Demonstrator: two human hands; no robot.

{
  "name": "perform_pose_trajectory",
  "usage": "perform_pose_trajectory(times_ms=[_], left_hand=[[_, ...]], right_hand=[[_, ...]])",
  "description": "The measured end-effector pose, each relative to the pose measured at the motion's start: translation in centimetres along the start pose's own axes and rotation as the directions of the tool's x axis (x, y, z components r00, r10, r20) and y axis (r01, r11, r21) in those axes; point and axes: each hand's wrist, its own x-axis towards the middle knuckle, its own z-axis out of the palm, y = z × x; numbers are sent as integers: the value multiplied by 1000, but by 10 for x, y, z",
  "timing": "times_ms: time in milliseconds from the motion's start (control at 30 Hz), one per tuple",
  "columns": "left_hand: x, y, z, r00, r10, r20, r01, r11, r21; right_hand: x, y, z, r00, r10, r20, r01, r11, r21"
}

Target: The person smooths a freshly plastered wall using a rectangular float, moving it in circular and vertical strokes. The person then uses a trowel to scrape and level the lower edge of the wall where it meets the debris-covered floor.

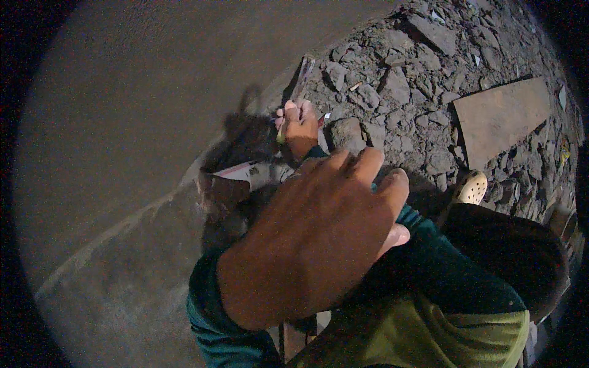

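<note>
My left hand (313, 239) is close in front, back upward, its loosely bent fingers and thumb apart. No held object shows; its palm side is hidden. It overlaps my right forearm in its teal sleeve (454, 264), so I cannot tell whether they touch. Farther off, beside the foot of the wall, my right hand (299, 129) is closed with bent fingers. Small yellow-green and red bits show at its edges, but what it grips is not clear. A narrow strip (304, 73), perhaps wood, stands just beyond its fingers.
A grey plastered wall (141, 92) fills the left. Broken stones and rubble (396, 86) cover the ground on the right, with a flat brown board (503, 119) on top. A torn white piece (236, 173) lies near the wall. A cream clog (472, 187) is on my foot.
</note>
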Motion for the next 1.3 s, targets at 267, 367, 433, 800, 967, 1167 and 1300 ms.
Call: perform_pose_trajectory(times_ms=[267, 367, 433, 800, 967, 1167, 1300], left_hand=[[3, -5, 1, 1000, 12, -23, -11, 1000, 12], [1, -1, 0, 1000, 12, 17, -11, 1000, -15], [2, -2, 0, 999, 28, 19, -28, 999, -33], [-2, -3, 1, 1000, 18, -19, -18, 1000, 1], [1, -2, 0, 999, 26, 20, -25, 999, -40], [-1, -1, -1, 999, 28, 33, -28, 999, -24], [1, -1, 5, 998, 55, -3, -55, 998, -38]], right_hand=[[25, 10, 4, 997, 1, -72, -9, 993, -120], [6, 5, 1, 1000, 16, 27, -17, 998, 60], [2, -7, -4, 996, 51, 75, -62, 986, 155], [41, -21, -24, 998, 19, 62, -16, 998, -55], [17, -23, -19, 996, 49, 81, -61, 985, 162], [35, -30, -27, 997, 18, 77, -27, 994, 107], [67, -17, -34, 988, -152, -17, 150, 987, -58]])
